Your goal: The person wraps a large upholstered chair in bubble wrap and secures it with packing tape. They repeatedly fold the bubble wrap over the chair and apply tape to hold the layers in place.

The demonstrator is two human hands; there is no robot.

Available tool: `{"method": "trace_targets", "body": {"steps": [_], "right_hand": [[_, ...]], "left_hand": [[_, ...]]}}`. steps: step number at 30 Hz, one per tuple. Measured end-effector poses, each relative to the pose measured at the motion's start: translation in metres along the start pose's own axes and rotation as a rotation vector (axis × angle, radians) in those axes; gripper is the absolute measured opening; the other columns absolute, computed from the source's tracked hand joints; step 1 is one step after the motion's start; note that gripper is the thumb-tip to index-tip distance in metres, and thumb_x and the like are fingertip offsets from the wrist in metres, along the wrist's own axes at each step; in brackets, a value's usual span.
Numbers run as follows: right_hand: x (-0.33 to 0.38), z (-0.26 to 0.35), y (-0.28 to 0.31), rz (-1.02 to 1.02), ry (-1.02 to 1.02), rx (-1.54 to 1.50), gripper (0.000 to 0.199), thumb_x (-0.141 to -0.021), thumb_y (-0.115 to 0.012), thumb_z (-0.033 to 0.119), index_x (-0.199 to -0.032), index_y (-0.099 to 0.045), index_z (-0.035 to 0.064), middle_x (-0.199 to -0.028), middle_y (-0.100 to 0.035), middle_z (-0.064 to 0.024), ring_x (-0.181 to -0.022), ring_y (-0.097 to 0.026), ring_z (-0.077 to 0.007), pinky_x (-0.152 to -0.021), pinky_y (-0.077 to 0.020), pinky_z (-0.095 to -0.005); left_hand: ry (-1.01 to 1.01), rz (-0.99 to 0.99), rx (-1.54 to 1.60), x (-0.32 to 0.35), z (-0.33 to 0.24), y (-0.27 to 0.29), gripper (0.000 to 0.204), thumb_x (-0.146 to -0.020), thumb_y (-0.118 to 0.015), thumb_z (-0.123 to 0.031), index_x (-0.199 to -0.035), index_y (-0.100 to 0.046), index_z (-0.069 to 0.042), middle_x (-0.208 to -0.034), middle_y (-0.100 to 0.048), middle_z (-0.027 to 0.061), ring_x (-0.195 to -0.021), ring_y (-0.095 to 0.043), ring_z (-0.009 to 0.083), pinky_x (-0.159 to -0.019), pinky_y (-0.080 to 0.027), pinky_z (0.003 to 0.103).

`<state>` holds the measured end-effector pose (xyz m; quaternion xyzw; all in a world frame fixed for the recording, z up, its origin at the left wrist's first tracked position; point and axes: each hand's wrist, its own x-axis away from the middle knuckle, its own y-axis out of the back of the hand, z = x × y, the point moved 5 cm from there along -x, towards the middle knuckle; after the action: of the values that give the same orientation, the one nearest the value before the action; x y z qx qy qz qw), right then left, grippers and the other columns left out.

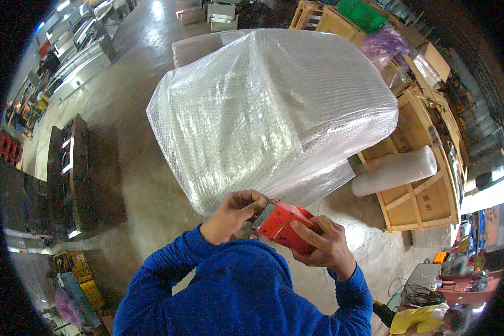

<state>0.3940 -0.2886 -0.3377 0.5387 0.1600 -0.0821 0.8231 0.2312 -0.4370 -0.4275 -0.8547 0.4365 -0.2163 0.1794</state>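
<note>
Right grip (pixel 326 241) clasps the red tool (pixel 283 225), left grip (pixel 238 213), closure unclear, at its left end; slackening could drop it.

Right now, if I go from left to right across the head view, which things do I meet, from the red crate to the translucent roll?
Red slotted crate, long dark rack-like structure, bare left hand, red boxy handheld object, bare right hand, translucent white cylindrical plastic roll.
</note>
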Motion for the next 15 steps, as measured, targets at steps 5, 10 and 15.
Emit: {"method": "trace_targets", "body": {"steps": [5,10,15], "right_hand": [[-0.008,0.002,0.006,-0.012,-0.01,0.099,0.07,-0.067,-0.088,0.037,-0.133,-0.067,0.0286,-0.103,-0.06,-0.008,-0.087,-0.069,-0.0289,-0.074,-0.0612,-0.0414],[-0.015,-0.006,0.025,0.036,-0.068,0.323,0.073,-0.066,-0.084,0.032,-0.136,-0.065,0.0306,-0.108,-0.057,-0.0099,-0.093,-0.069,-0.0296,-0.075,-0.0618,-0.0414],[-0.032,-0.024,0.033,-0.004,-0.188,0.378,0.073,-0.067,-0.08,0.025,-0.138,-0.064,0.0274,-0.098,-0.056,-0.0115,-0.086,-0.069,-0.032,-0.072,-0.0601,-0.043]], "left_hand": [[-0.348,0.015,-0.32,-0.022,-0.025,0.002,0.01,-0.096,-0.06,-0.001,-0.099,-0.07,0.0,-0.091,-0.07,0.0018,-0.084,-0.063,0.0075,-0.075,-0.052,0.027],[-0.492,-0.324,-0.821,-0.067,-0.083,0.028,0.013,-0.096,-0.067,-0.013,-0.097,-0.07,0.0,-0.071,-0.065,0.0058,-0.066,-0.057,0.0081,-0.06,-0.047,0.029],[-0.863,-0.399,-0.948,-0.121,-0.101,0.034,0.01,-0.096,-0.068,-0.01,-0.102,-0.067,-0.002,-0.079,-0.065,0.0081,-0.067,-0.06,0.0153,-0.064,-0.05,0.031]]}}
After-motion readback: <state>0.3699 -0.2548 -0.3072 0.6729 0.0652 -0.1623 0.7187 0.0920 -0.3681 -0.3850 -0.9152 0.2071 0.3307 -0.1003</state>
